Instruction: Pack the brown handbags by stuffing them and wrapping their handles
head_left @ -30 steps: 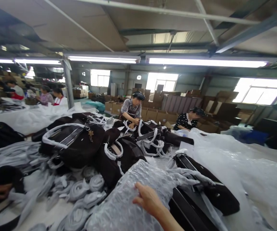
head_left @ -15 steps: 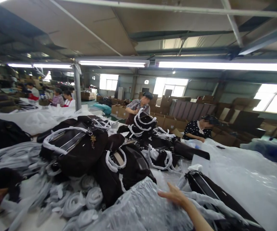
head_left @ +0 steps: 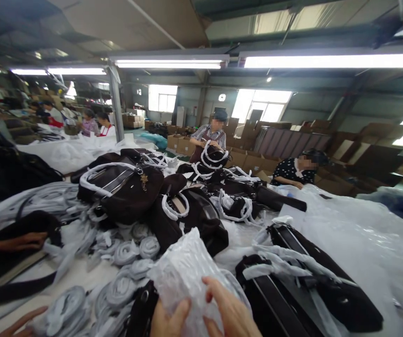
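Observation:
At the bottom centre, my left hand (head_left: 169, 318) grips the lower left part of a crumpled sheet of clear plastic wrap (head_left: 187, 262). Beside it on the right, my right hand (head_left: 227, 309) has its fingers bent against the same wrap. Under and to the left of my left hand lies part of a black bag (head_left: 141, 309). Right of my right hand is another black bag (head_left: 275, 299) with white-wrapped handles. Beyond the wrap rests a dark bag (head_left: 201, 210) with a round wrapped handle.
Rolled grey-white straps (head_left: 64, 306) cover the table at left, where a nearby person's hands (head_left: 29, 241) touch a dark bag. More bags (head_left: 127, 192) are piled ahead. Plastic sheeting (head_left: 356, 224) spreads at right. Two people stand across the table.
The plastic wrap has been lifted and drawn together at the bottom centre. My left hand has come into view on it, and my right hand has moved down and left. The view has tilted down.

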